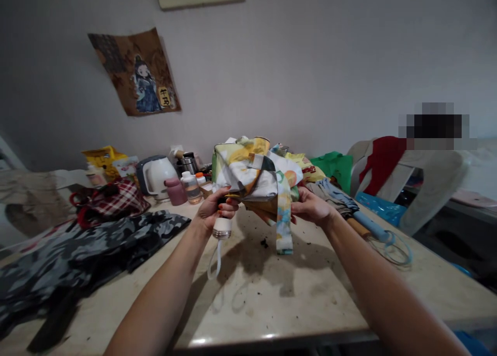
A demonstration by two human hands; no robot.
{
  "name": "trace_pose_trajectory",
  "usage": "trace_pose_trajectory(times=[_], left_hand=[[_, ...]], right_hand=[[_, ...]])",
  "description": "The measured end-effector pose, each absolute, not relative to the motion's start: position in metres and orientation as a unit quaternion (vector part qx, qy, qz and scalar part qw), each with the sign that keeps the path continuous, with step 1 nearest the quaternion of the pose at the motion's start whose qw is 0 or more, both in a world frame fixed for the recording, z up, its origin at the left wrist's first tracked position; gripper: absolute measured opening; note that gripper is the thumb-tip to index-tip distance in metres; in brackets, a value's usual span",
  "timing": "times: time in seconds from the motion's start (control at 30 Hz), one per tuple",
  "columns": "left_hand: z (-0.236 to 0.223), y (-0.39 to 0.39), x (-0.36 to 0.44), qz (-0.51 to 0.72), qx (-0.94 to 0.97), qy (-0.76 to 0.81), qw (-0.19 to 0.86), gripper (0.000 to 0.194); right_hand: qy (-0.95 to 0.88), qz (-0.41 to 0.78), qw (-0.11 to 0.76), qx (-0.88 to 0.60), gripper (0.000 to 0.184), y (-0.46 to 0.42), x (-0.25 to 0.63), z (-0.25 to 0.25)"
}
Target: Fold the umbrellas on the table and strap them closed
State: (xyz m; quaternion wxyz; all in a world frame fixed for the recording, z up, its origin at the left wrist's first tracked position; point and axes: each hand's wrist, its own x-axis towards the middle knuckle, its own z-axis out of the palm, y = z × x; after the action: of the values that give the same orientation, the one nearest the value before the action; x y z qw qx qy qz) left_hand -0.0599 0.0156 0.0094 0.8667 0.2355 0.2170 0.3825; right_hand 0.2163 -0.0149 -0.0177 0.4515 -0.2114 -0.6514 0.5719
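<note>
Above the table I hold a folding umbrella (248,172) with a loosely bunched canopy patterned in yellow, white and orange. My left hand (216,209) is closed around its white handle (222,226), and a white wrist loop dangles below. At the canopy's right side, my right hand (312,207) pinches the fabric, with some fingertips hidden behind it. A patterned closing strap (284,216) hangs down between my hands, close to the right one.
A camouflage cloth (93,257) covers the left of the table (272,304). Behind are a plaid bag (120,196), a white kettle (158,175) and bottles. Two folded umbrellas, one with a blue handle (370,226), lie right. Beyond stands a chair (430,190).
</note>
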Motion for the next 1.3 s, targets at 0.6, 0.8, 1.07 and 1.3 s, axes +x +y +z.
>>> trace_pose_trajectory(times=[0.6, 0.8, 1.07, 1.3], left_hand=[[0.010, 0.015, -0.062, 0.408, 0.228, 0.195, 0.862, 0.030], [0.011, 0.014, -0.059, 0.403, 0.218, 0.205, 0.865, 0.025], [0.012, 0.012, -0.058, 0.421, 0.225, 0.204, 0.854, 0.033], [0.014, 0.013, -0.064, 0.468, 0.195, 0.154, 0.848, 0.032]], right_hand=[[-0.533, 0.636, 0.515, -0.218, 0.045, -0.015, 0.204, -0.025], [-0.501, 0.618, 0.577, -0.188, 0.040, -0.008, 0.195, -0.029], [-0.467, 0.632, 0.590, -0.185, 0.046, -0.012, 0.192, -0.024], [-0.354, 0.541, 0.720, -0.251, 0.038, 0.020, 0.212, -0.031]])
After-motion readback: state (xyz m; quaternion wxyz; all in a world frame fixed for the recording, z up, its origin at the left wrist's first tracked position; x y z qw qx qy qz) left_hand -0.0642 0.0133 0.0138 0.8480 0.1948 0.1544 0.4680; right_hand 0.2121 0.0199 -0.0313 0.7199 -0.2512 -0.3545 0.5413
